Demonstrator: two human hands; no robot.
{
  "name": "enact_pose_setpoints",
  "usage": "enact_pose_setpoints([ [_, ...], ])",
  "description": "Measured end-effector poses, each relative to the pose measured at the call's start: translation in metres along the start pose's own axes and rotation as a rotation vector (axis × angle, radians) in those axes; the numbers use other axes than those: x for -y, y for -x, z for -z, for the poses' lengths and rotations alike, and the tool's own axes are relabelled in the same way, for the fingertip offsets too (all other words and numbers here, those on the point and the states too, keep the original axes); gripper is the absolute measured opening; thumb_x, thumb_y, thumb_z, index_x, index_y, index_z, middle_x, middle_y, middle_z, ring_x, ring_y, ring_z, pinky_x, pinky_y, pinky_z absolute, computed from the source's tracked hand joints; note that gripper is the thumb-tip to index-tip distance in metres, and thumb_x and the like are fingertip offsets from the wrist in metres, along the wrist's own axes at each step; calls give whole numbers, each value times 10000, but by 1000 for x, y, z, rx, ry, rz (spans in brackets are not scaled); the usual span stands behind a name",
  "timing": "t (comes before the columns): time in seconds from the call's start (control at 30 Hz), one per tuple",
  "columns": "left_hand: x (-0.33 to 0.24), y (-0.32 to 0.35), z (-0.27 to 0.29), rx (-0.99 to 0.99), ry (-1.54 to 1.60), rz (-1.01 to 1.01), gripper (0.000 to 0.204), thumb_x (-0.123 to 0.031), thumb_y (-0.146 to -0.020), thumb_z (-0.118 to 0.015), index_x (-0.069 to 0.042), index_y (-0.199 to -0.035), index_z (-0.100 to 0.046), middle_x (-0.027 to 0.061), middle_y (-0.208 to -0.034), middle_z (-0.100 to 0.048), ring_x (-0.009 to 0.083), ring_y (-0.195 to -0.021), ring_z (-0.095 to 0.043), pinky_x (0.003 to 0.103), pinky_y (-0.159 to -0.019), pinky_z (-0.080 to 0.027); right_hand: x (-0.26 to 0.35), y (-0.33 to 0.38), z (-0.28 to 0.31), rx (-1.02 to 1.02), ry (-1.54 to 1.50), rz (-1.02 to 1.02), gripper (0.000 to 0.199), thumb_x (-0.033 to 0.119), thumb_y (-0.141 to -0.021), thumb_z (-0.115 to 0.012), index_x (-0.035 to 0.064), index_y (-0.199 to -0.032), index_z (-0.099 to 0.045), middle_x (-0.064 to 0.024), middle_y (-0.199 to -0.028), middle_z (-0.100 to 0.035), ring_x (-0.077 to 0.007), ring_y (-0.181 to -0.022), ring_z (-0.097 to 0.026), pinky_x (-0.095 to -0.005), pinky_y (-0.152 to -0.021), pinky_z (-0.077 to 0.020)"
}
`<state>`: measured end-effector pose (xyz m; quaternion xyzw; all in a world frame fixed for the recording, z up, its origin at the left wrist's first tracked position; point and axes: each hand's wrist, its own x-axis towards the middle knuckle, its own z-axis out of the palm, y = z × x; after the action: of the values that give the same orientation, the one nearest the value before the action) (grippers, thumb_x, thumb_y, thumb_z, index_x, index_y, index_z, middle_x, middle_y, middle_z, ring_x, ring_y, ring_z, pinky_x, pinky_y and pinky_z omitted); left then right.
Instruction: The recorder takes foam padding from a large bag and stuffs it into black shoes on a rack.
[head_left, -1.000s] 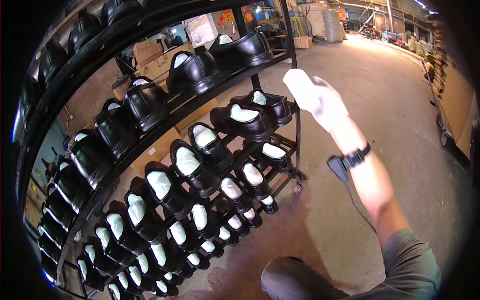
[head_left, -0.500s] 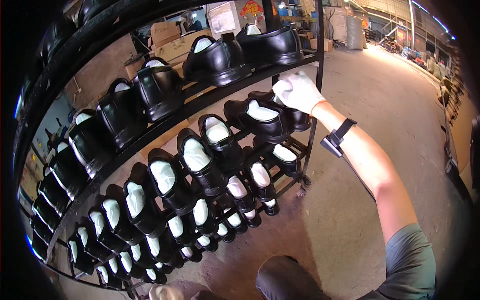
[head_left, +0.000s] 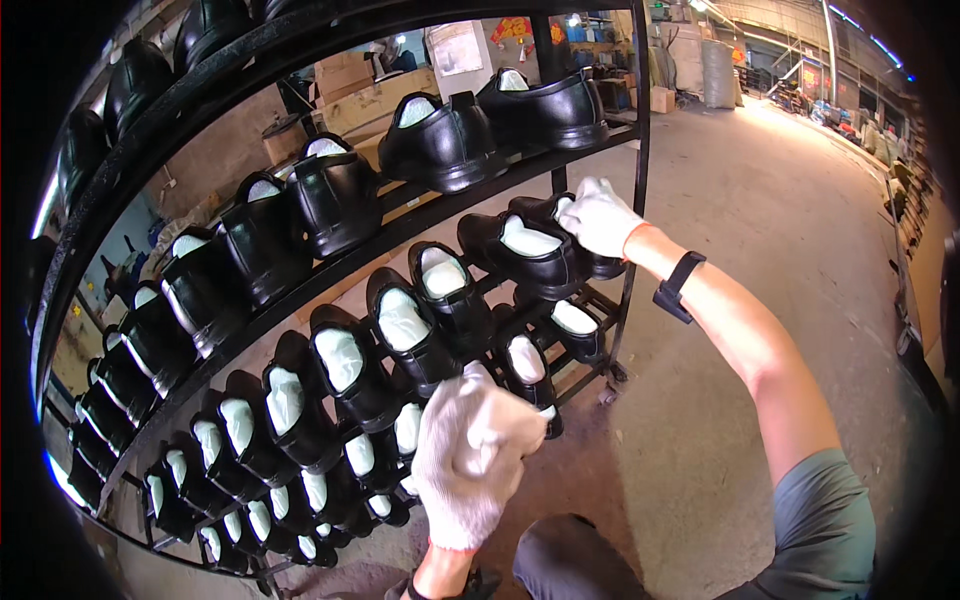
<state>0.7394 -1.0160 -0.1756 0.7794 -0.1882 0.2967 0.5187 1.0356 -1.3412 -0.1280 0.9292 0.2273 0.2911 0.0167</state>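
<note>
My right hand (head_left: 603,219), in a white knit glove, is at the rightmost black shoe (head_left: 540,209) on the middle shelf. Its fingers are bent closed at the shoe's opening, and part of the shoe is behind the hand. Beside that shoe stands another black shoe (head_left: 531,238) with pale stuffing inside. My left hand (head_left: 475,450), gloved alike, is raised in front of the lower shelf with curled fingers. Whether anything is inside them is hidden. Just behind it, on the middle shelf, sits a black shoe (head_left: 404,322) with white stuffing.
The black metal rack (head_left: 640,90) carries rows of black shoes on several levels, running off to the left. Larger-looking shoes (head_left: 445,145) stand on the shelf above my hands. Concrete floor (head_left: 720,220) lies to the right. Cardboard boxes (head_left: 345,75) are behind the rack.
My left hand has risen from the lower edge to in front of the rack. My right hand has shifted slightly downward at the rightmost shoe. The view has tilted a little upward.
</note>
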Motion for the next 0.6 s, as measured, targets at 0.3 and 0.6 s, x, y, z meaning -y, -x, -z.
enact_pose_setpoints([
  [0.3,-17,-54,-38,62,585,394,629,-36,-901,-832,-3,-1493,-621,103,-1351,-711,237,-1257,-678,398,-1122,-541,43,59,93,-224,-771,-69,599,351,-1056,-731,42,-1548,-588,-188,-1379,-741,-320,-1255,-696,-444,-1076,-533],
  [0.6,-47,-94,-86,56,762,313,614,-97,-951,-859,38,-1503,-627,125,-1351,-722,198,-1210,-687,356,-1063,-563,103,117,188,117,-869,178,831,74,-871,-782,91,-1646,-482,-205,-1521,-636,-377,-1361,-652,-453,-1151,-536],
])
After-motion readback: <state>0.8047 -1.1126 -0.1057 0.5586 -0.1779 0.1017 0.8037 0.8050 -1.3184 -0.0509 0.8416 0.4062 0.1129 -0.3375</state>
